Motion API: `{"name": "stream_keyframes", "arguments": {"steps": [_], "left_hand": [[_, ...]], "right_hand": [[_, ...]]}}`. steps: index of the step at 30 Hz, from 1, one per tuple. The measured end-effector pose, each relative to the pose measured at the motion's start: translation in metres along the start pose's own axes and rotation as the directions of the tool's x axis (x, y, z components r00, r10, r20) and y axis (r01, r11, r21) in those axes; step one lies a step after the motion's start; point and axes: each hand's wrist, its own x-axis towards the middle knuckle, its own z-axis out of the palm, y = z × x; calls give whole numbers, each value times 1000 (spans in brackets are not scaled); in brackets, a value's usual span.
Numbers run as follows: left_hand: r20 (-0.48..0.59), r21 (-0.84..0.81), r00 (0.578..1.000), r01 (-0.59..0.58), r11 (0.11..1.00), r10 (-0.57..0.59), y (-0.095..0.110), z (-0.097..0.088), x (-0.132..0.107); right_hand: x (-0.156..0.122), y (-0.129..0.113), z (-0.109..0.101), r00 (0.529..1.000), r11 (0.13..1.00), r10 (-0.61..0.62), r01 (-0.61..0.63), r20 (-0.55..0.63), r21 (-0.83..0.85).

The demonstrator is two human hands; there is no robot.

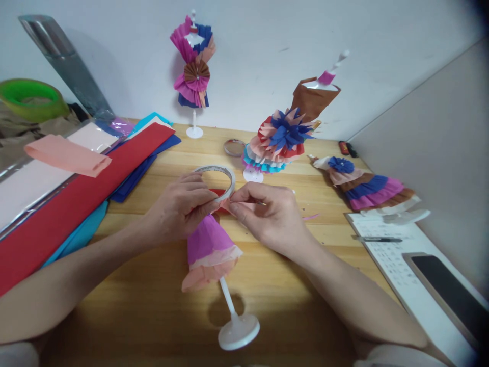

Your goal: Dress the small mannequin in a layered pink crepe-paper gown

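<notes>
My left hand (181, 206) is closed on a roll of tape (232, 178), its ring standing above the fingers. Just right of the ring, thumb and forefinger of my right hand (269, 211) are pinched together beside a bit of peach crepe paper (224, 205); what lies between the fingertips is too small to make out. Below both hands leans a small mannequin stand with a round white base (239, 332). It wears a crepe paper skirt (208, 239) in purple, white and peach. Its upper part is hidden by my hands. Some red paper (217, 192) shows behind the tape.
Folded crepe paper, including a red strip (95, 188) and a peach piece (69, 155), lies at left near a green tape roll (57, 104). Dressed mannequins (196, 76) (286, 132) stand behind; another dress (367, 186) lies right. A pen (382, 239) and phone (443, 285) rest on paper.
</notes>
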Motion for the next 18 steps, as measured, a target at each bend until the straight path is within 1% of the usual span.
{"name": "stream_keyframes", "arguments": {"steps": [5,10,15,18], "left_hand": [[9,-24,1000,-2,1000,2,2,-1,1],[-11,-69,1000,-5,998,4,3,1,0],[-5,-66,1000,-23,998,23,3,0,0],[17,-62,999,-46,997,48,2,-1,0]], "right_hand": [[2,4,1,998,998,51,-50,-30,45],[2,5,1,996,995,83,-82,-20,65],[3,7,1,992,989,123,-121,-22,87],[4,9,1,986,971,168,-167,10,171]]}}
